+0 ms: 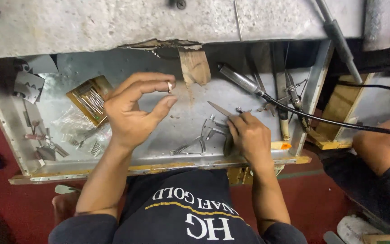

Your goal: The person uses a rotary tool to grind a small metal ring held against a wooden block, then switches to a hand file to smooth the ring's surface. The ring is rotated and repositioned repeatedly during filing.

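Note:
My left hand (pixel 134 113) is raised over the metal drawer tray (pixel 172 158), its fingertips pinching a tiny metal ring (pixel 169 86). My right hand (pixel 249 138) rests low in the tray, fingers on a metal caliper (pixel 215 128) lying flat. A pointed flat blade (pixel 219 108) lies just beyond the right fingertips. A wooden bench peg (pixel 194 67) juts out above the tray between the two hands.
A small box of thin metal rods (pixel 90 99) and clear plastic bags (pixel 75 124) lie left in the tray. A rotary handpiece (pixel 240 80) with a black cable (pixel 339 123) crosses right. Pliers and tweezers (pixel 294 97) stand at right. Another person's arm (pixel 380 144) is at far right.

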